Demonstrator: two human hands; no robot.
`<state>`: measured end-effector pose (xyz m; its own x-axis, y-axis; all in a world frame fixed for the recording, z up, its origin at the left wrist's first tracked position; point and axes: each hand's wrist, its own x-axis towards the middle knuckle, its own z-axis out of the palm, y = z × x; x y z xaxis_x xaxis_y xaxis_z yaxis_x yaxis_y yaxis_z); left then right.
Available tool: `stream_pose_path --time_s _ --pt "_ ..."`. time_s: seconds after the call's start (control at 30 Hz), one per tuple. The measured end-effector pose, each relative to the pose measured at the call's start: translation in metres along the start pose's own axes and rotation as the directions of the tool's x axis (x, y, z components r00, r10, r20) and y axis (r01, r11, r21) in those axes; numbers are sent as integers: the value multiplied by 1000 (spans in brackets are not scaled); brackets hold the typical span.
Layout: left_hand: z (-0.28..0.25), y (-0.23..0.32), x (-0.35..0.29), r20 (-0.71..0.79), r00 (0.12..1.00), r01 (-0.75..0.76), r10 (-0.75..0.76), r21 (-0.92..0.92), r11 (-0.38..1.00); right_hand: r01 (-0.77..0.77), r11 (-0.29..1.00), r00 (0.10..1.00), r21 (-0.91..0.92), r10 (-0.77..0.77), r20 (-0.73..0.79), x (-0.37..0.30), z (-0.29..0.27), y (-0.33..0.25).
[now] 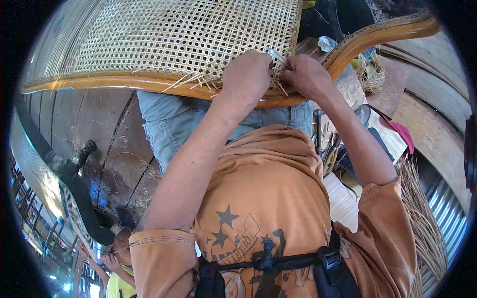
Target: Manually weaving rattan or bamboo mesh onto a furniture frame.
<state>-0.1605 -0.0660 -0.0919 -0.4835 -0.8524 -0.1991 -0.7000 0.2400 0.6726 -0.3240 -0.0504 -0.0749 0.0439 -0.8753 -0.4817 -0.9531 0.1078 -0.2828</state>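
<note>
A sheet of woven cane webbing (184, 35) spans a curved, varnished wooden frame (114, 79) across my lap. Loose cane strand ends (191, 79) stick out along the near rail. My left hand (248, 72) is closed at the webbing's near right part; whatever its fingers pinch is hidden. Close beside it, my right hand (308, 74) is closed around a slim, shiny, pale tool (278, 57). The tool points up and left toward my left fingers, and its exact kind is unclear.
At the right, the frame's curved arm (382, 35) rises past cane scraps (370, 74) and a bundle of long cane strands (422, 213). A dark container (325, 17) stands behind the frame. Another person in yellow (119, 283) sits at lower left, near another caned piece (44, 179).
</note>
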Motion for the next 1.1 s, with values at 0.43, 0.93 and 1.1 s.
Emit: stream_pose_path --time_s 0.43,0.93,1.1 --pt "1 7 -4 -68 998 16 -13 52 999 3 991 1000 -131 -4 -5 -8 -12 -12" --pt "-2 -5 -17 -156 985 -101 75 -162 982 24 991 970 -131 -55 -238 -14 -24 5" --pt "-37 -2 -49 -139 987 100 -77 166 981 77 997 993 4 -76 -89 -12 -26 3"
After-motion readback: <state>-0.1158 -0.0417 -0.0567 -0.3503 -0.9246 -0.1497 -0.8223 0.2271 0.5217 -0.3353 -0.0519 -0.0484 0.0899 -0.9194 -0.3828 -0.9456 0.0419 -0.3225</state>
